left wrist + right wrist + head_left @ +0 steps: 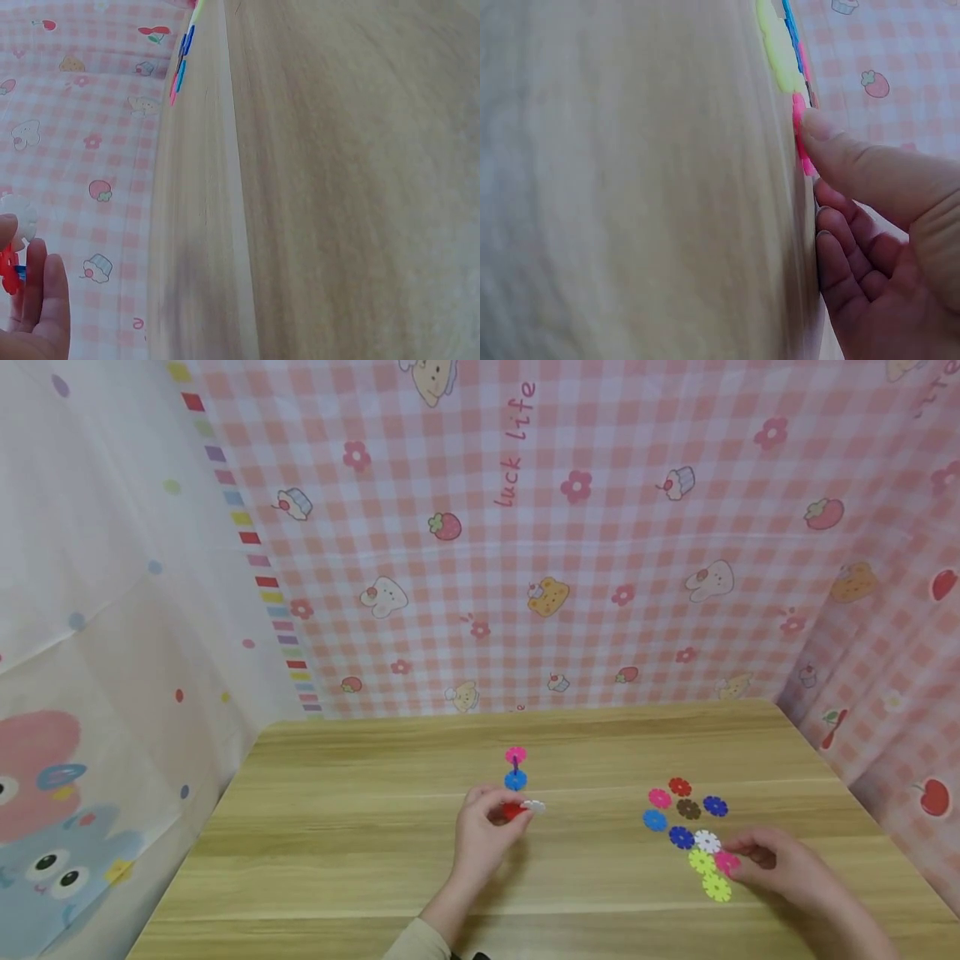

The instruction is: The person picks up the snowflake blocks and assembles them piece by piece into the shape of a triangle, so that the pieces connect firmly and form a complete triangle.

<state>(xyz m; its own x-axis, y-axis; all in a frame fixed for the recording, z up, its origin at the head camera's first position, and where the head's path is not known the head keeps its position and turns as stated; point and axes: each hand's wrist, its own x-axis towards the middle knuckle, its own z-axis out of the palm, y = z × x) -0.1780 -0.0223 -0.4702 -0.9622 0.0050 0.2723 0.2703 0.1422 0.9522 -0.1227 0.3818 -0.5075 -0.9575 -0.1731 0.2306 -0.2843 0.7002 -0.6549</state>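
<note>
My left hand pinches a red notched plastic disc joined to a white one. Just beyond the fingers, a blue disc, a dark purple one seen edge-on and a pink one stand in a line. In the left wrist view, a bit of blue shows beside the red disc, under the white disc. At the right, the thumb and fingers of my right hand grip the edge of a pink disc low at the tabletop.
Around the right hand lie several loose discs: two yellow ones, a white one, dark blue ones, a light blue, a brown, a red and another pink. Patterned cloth hangs behind the wooden table.
</note>
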